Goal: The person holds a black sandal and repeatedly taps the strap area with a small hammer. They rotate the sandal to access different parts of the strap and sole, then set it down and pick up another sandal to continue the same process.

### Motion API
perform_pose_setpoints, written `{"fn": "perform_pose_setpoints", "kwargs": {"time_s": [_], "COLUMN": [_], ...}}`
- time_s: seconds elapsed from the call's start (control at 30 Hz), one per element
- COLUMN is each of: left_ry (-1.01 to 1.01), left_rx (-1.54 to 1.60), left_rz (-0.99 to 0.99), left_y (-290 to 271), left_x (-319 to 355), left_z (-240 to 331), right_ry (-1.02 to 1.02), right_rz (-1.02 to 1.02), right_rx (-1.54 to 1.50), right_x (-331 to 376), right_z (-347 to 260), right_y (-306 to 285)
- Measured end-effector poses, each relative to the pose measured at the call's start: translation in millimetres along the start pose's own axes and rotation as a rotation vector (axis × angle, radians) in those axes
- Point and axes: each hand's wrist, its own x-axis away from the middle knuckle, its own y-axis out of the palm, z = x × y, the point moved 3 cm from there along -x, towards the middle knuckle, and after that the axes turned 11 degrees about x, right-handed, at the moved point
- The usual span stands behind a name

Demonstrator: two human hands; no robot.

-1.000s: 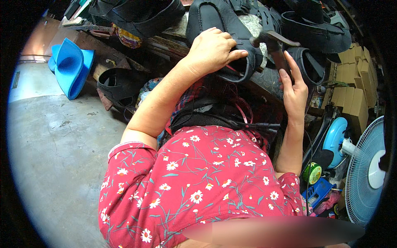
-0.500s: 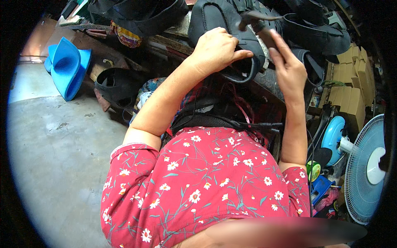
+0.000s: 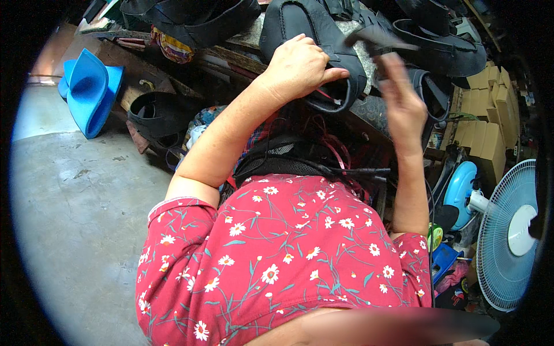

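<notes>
Red flowered shirt [image 3: 277,242]: one, worn by the person.
White-hubbed fan [image 3: 508,236]: one, far right.
Black leather piece [image 3: 340,60]: one under the left hand [image 3: 300,66], beyond the shirt; long axis slants from far left to near right, looped end toward the person.
Blue curled sheet [image 3: 92,95]: one, left.
Hands: two; left half-curled, thumb out, firmness of hold unclear; right hand [image 3: 404,109] blurred, closed round the hammer [image 3: 374,39].
Hammer: one, head crosswise.
</notes>
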Motion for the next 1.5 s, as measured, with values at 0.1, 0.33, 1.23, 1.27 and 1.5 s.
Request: {"fn": "perform_pose_setpoints", "kwargs": {"time_s": [0.1,0.33,1.23,1.27,1.5], "left_ry": [0.036,0.053,-0.008,-0.016,-0.014], "left_rx": [0.002,0.029,-0.002,0.001,-0.063], "left_rz": [0.046,0.087,-0.027,-0.034,0.441], "left_y": [-0.4,-3.1,-2.9,-3.6,-16.0], "left_x": [2.0,0.3,0.8,0.3,23.3], "left_z": [0.8,0.5,2.0,0.8,1.8], "right_ry": [0.314,0.060,0.306,0.347,0.447], "right_rz": [-0.449,0.094,-0.478,-0.498,-0.341], "right_rx": [0.224,-0.167,0.135,0.087,-0.397], "right_x": [9.1,-11.7,7.7,5.0,-20.3], "right_z": [6.7,-5.3,14.0,16.8,20.7], "right_y": [8.6,-0.6,14.3,15.5,24.1]}}
